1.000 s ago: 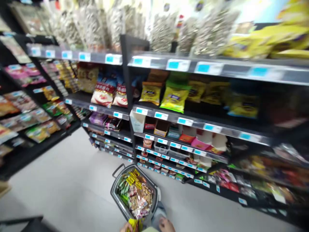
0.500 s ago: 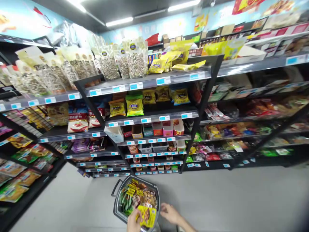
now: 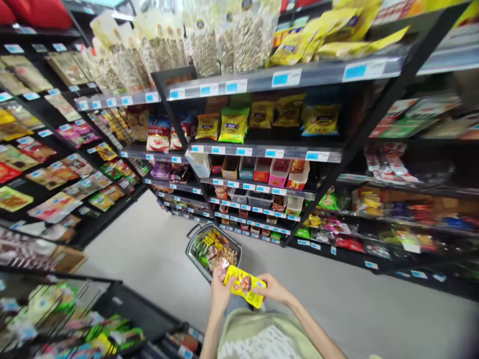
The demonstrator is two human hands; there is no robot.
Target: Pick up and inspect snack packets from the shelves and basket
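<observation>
Left hand and right hand hold a yellow packet between them, one at each end — a loaded basket sits on the grey floor just beyond the left hand. Black shelving with snack bags rises ahead of both hands — more racks stand to their left.

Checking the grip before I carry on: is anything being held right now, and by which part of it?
Yes, a yellow packet: the left hand grips its left end, the right hand its right end.
</observation>
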